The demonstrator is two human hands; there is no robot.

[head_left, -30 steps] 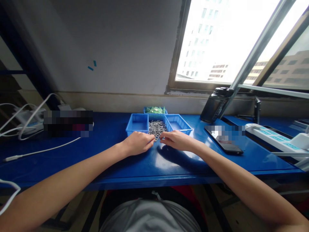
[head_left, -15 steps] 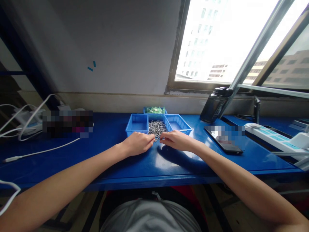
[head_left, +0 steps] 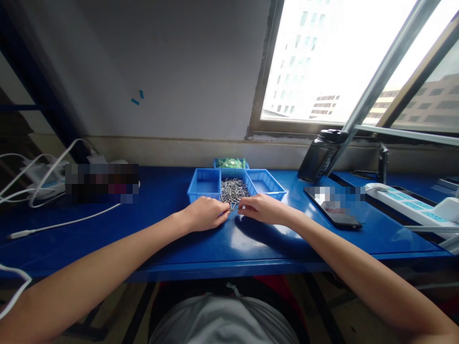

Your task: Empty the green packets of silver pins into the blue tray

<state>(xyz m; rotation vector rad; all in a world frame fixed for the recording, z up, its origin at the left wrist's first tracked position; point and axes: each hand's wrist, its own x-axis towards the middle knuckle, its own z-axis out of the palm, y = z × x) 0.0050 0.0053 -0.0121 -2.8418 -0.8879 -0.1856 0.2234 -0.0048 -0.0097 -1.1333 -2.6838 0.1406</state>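
My left hand (head_left: 206, 213) is closed in a pinch at the near edge of a pile of thin metal pieces (head_left: 234, 188), which look like rivets or screws. Facing it, my right hand (head_left: 263, 208) also has its fingers pinched together. A thin metal piece (head_left: 234, 209) spans the small gap between both sets of fingertips; its ends are hidden by the fingers. The pile lies between a left blue bin (head_left: 204, 182) and a right blue bin (head_left: 265, 183). Behind the pile stands another blue bin with a green plastic bag (head_left: 231, 163) in it.
On the blue table (head_left: 172, 248) lie a phone (head_left: 333, 210) and a white power strip (head_left: 409, 203) at right. A black bottle (head_left: 321, 155) stands near the window. White cables (head_left: 75, 222) and a blurred-out object are at left.
The thin metal piece now stretches across the gap between my fingertips, where earlier it was not clearly visible. Both hands have stayed almost in place.
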